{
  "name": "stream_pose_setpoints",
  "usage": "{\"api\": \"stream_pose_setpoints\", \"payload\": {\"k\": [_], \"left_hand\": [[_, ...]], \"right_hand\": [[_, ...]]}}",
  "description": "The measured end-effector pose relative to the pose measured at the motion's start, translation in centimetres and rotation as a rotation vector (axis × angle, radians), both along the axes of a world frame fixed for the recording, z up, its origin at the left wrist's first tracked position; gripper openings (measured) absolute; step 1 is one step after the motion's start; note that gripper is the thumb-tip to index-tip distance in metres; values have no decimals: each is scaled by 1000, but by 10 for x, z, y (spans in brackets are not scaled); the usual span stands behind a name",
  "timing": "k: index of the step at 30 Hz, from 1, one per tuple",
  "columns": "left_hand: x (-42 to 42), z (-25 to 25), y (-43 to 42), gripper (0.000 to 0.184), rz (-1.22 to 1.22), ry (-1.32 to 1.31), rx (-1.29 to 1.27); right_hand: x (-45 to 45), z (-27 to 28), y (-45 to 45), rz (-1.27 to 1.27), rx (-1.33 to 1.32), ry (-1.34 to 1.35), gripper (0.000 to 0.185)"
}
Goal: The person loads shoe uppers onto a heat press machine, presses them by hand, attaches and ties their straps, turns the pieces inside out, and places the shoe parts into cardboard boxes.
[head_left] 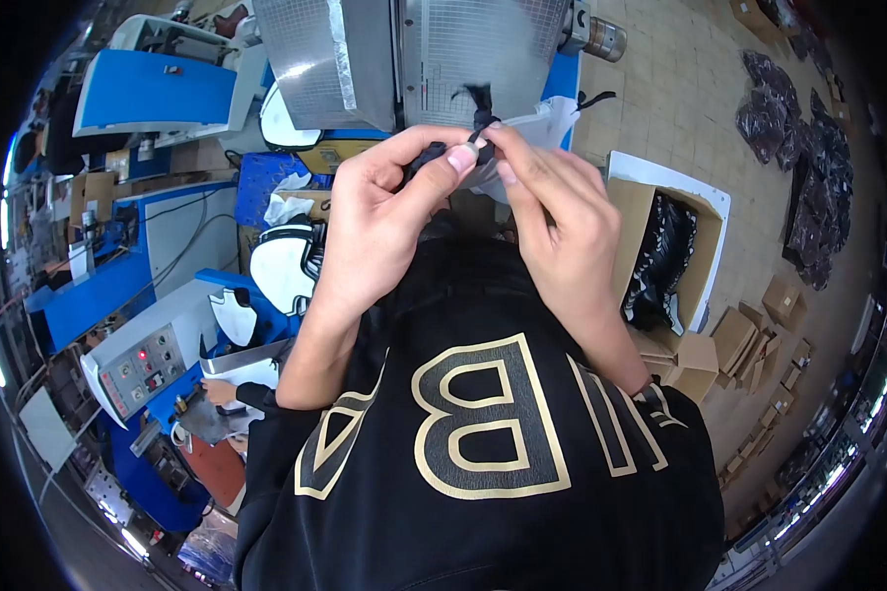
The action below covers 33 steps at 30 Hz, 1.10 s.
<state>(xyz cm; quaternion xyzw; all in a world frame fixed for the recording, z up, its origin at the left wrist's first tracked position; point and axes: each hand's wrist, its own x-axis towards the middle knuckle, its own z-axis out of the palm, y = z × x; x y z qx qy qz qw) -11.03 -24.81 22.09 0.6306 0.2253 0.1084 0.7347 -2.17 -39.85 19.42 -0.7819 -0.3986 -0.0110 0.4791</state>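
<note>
My left hand [375, 222] is raised in front of my chest, thumb and forefinger closed on a thin black cord [481, 116] with a knotted, frayed end. My right hand [567, 212] pinches the same cord from the other side. The two hands' fingertips nearly meet at the cord. The frayed tip sticks up above the fingers. More dark material shows behind my left fingers, but I cannot make out its shape. A whitish translucent sheet [547, 128] lies just beyond my right hand.
A metal-fronted machine [483, 54] stands ahead. To the right, an open cardboard box [702, 251] holds black-and-white items; dark plastic bags [813, 197] lie on the floor. At left are white shoe-shaped pieces [284, 271], a control panel [140, 372] and another person's hand [222, 392].
</note>
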Motion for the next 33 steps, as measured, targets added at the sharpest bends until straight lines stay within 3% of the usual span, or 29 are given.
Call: {"api": "stream_pose_setpoints", "payload": {"k": [5,6,11,17,18,20,22,23,25,26,29,33], "left_hand": [[-1,-9,7,24,-83,1,-239],[-2,-9,5,25,-81,-10,-263],[-4,-1,3,23,-58,-61,-325],[-4,12,-13,19,72,-60,-96],[-7,15,-15,19,84,-29,-28],[-5,14,-16,28,35,-132,284],[-6,9,-2,31,-98,-116,772],[-2,-1,-1,25,-136,-180,746],[0,0,2,17,-206,-173,986],[2,-2,2,16,-204,-203,975],[8,-8,1,14,-220,-303,933],[10,-2,5,12,-316,-372,860]], "right_hand": [[6,-3,2,0,102,122,27],[7,5,1,15,187,366,23],[21,15,3,59,285,157,19],[24,26,8,108,239,95,13],[22,19,8,157,248,204,14],[22,18,10,205,285,256,14],[29,23,10,283,257,208,12],[32,26,12,295,264,211,11],[37,30,15,320,273,219,12],[43,28,14,373,274,231,16],[48,35,11,429,455,633,26],[63,55,8,481,647,843,19]]}}
